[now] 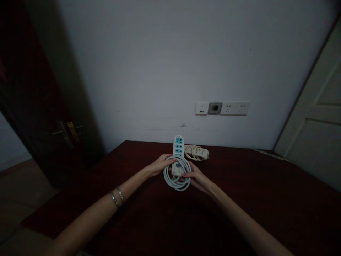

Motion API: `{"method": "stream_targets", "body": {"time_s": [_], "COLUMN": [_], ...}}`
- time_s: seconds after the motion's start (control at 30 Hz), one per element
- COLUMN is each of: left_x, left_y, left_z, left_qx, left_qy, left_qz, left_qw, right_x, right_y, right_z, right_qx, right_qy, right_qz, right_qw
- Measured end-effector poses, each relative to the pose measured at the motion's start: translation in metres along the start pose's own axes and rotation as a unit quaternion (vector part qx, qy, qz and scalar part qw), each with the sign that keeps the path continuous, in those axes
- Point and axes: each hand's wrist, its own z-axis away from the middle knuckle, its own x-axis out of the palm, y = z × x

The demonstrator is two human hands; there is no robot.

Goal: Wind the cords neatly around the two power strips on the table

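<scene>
Both hands are gripping one bundle near the far middle of the dark red desk (266, 185): the left hand (160, 164) is curling around the 9 o'clock side of the coiled cable (170, 176), and the right hand (195, 177) is pressing its fingers against the coil's 4 o'clock side. The white and blue power strip (178, 149) is poking out of the loops toward 12 o'clock, its near end sitting inside the coil. The likeliest trouble, as I judge it, is the coil springing apart: the loops are lying loose and untied, so a slackening of either hand could be letting turns slide off and tangle. A second power strip (198, 153), wrapped in its own cord, is lying just beside the first at 1 o'clock, close enough that a stray loop could be snagging it or nudging it along the desk. The strip could also be slipping out of the loops toward the wall sockets (226, 108), since only the cable seems to be holding it. The room is dim, so the exact finger contact is hard to tell.
</scene>
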Motion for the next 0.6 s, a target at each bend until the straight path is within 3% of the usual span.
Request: {"method": "stream_targets", "body": {"time_s": [0.2,0.4,0.6], "left_x": [0.015,0.031,0.037], "left_y": [0.0,0.0,-0.001], "left_z": [-0.006,-0.018,-0.039], "left_qx": [-0.025,-0.032,-0.013], "left_qy": [0.018,0.022,0.012], "left_qz": [0.071,0.081,0.082], "left_qw": [0.997,0.996,0.997], "right_x": [-0.001,-0.007,-0.015], "right_y": [-0.014,-0.016,-0.031], "right_z": [0.005,-0.004,0.0], "right_qx": [-0.011,-0.041,-0.053], "right_qy": [-0.025,0.088,0.108], "right_qz": [0.028,0.04,0.042], "right_qw": [0.999,0.995,0.992]}}
